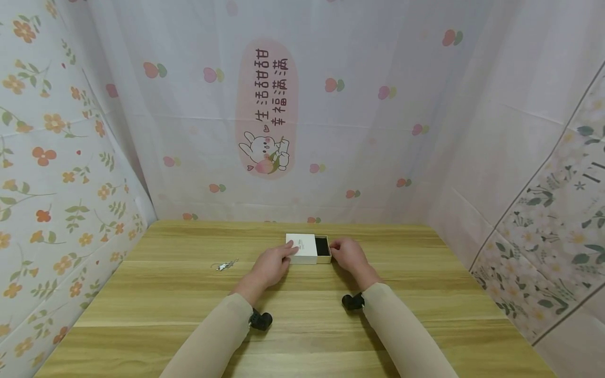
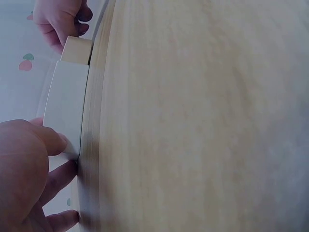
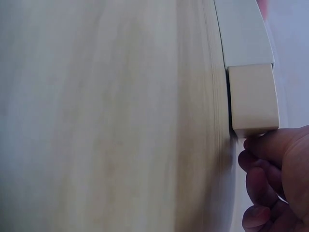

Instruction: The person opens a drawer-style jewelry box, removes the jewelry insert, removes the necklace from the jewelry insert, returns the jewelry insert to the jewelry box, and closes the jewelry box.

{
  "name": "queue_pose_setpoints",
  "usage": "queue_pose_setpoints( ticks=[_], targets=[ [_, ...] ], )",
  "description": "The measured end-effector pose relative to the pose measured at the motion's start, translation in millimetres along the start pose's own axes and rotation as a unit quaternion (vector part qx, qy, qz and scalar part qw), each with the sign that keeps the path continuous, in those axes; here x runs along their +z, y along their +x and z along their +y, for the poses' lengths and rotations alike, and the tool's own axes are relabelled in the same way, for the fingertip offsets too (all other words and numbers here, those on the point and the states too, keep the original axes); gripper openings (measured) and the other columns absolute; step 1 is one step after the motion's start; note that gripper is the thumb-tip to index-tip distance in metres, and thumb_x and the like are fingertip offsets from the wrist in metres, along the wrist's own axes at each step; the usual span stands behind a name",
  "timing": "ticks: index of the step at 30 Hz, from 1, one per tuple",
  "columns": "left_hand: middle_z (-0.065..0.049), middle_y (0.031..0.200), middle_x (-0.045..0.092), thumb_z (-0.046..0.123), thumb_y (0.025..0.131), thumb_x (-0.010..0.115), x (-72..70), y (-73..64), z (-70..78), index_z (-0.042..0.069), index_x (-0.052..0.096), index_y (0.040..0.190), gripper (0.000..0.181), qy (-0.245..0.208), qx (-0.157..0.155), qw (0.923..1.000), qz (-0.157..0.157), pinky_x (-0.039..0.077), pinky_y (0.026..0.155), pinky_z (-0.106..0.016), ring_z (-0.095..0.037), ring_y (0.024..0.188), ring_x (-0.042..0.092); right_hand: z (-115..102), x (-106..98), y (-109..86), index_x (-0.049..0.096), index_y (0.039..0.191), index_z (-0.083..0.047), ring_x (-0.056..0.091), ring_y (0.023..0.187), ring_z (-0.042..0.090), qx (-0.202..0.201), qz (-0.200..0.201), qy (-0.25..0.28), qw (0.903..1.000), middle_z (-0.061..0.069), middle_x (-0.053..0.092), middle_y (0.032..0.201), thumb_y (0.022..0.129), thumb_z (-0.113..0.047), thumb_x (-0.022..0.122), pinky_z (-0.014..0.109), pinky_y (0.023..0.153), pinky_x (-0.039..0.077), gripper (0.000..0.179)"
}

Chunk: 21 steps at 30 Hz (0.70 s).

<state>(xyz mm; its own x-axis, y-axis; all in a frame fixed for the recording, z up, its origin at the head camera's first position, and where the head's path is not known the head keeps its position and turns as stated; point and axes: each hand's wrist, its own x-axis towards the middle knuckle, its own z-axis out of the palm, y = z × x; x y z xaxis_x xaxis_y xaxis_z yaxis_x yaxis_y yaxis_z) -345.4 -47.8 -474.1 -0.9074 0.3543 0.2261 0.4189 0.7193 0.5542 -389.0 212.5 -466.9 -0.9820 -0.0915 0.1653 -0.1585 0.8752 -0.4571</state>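
Note:
A small white sliding gift box (image 1: 301, 248) with fine print on its lid lies on the table, its cream inner drawer (image 1: 324, 259) partly out to the right. Black lining (image 1: 322, 246) shows inside the drawer. My left hand (image 1: 273, 266) grips the white sleeve at its left end, thumb along the near side in the left wrist view. At the opposite end, my right hand (image 1: 350, 255) pinches the drawer's outer edge, with its other fingers curled below the thumb in the right wrist view. Off to the left lies a small silvery piece of jewellery (image 1: 226, 265) with a thin chain.
The wood-grain table (image 1: 302, 315) runs back to a printed curtain (image 1: 378, 131). Patterned cloths hang at the left (image 1: 71, 173) and right (image 1: 543, 220) sides. Small black wrist cameras (image 1: 261, 320) are worn below both hands.

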Motion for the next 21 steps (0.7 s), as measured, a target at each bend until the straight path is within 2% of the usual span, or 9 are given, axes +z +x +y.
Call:
queue_pose_setpoints(
  ticks=[3,9,13,21],
  targets=[
    [-0.009,0.169,0.052,0.001,0.111,0.057,0.2,-0.6,0.3,0.014,0.066,0.154,0.046,-0.001,-0.001,1.0000,0.000,0.057,0.112,-0.051,-0.040,0.151,0.056,-1.9,0.6,-0.1,0.085,0.112,-0.005,0.075,0.108,0.033,-0.001,-0.002,-0.004,1.0000,0.014,0.083,0.116,0.106,-0.013,0.069,0.053,0.104,0.060,0.019],
    [-0.010,0.169,0.053,0.000,0.110,0.057,0.6,-0.4,0.2,0.013,0.066,0.154,0.046,0.000,0.003,1.0000,0.003,0.058,0.110,-0.051,-0.041,0.150,0.056,-5.4,2.3,0.2,0.085,0.111,-0.006,0.074,0.106,0.032,0.002,-0.005,-0.001,1.0000,0.012,0.083,0.114,0.106,-0.014,0.070,0.052,0.103,0.060,0.018],
    [-0.010,0.169,0.053,0.001,0.110,0.057,1.2,-0.2,-0.4,0.013,0.066,0.154,0.046,0.002,0.003,1.0000,0.004,0.055,0.116,-0.054,-0.040,0.150,0.056,-6.0,2.0,1.1,0.085,0.112,-0.006,0.074,0.106,0.032,0.005,-0.006,-0.004,1.0000,0.012,0.082,0.115,0.107,-0.014,0.070,0.051,0.102,0.060,0.018],
    [-0.008,0.169,0.053,0.001,0.110,0.058,0.9,0.1,-0.1,0.015,0.066,0.154,0.047,0.007,0.000,1.0000,0.002,0.055,0.115,-0.053,-0.040,0.151,0.056,-9.8,1.4,-1.0,0.085,0.113,-0.005,0.075,0.108,0.033,-0.004,-0.003,-0.011,0.9999,0.013,0.082,0.116,0.107,-0.014,0.070,0.051,0.102,0.061,0.019]
  ],
)
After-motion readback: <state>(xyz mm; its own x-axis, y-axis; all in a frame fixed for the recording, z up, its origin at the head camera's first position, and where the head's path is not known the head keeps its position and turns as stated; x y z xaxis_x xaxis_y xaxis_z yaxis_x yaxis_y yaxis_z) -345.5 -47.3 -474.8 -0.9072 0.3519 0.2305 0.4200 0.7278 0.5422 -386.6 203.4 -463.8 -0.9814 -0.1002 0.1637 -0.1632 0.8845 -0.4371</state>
